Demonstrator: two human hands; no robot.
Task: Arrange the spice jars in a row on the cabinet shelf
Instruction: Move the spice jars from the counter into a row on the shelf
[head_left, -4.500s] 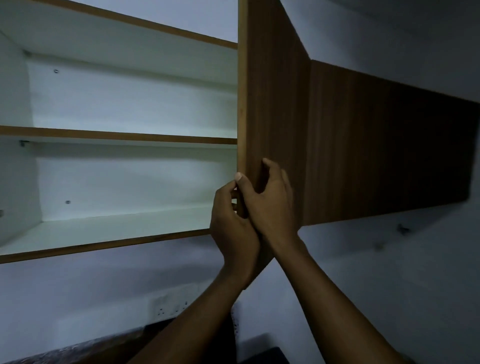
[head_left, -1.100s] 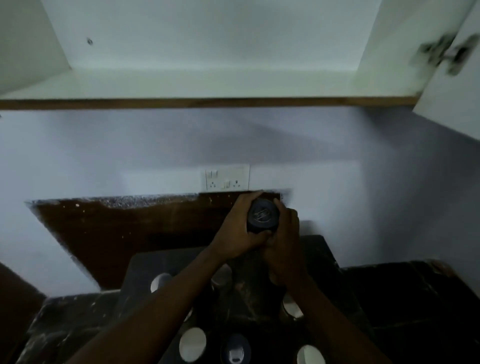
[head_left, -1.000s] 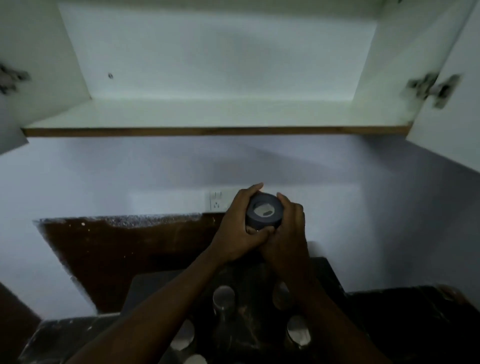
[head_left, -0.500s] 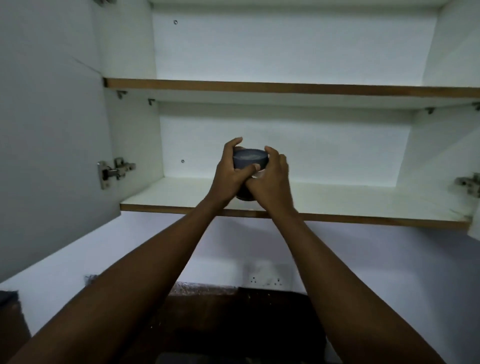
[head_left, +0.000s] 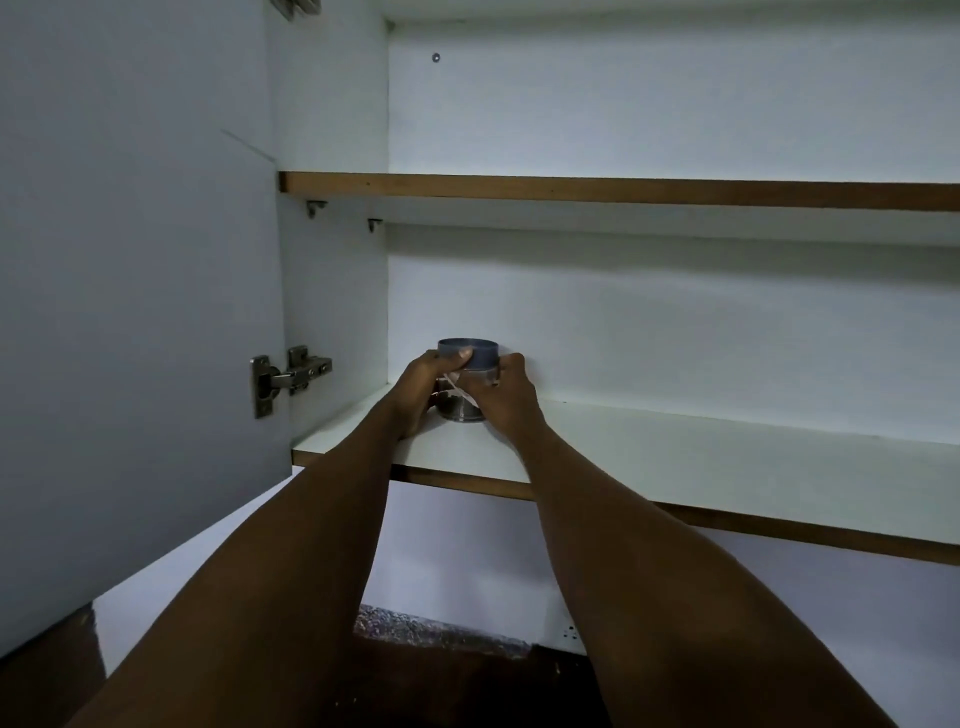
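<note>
Open white cabinet door at nine o'clock, white wood-edged lower cabinet shelf across the middle. Left hand and right hand clasped around small clear spice jar with dark blue lid, upright on the shelf's far-left corner near the back wall.

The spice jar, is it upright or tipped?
Upright: the spice jar stands on the lower shelf, lid level on top, both hands around it.

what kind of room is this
Most likely a home kitchen. A white wall cabinet with wood-edged shelves stands open on a metal hinge, a wall socket sits below it, and both hands set a lidded spice jar on the lower shelf.
</note>
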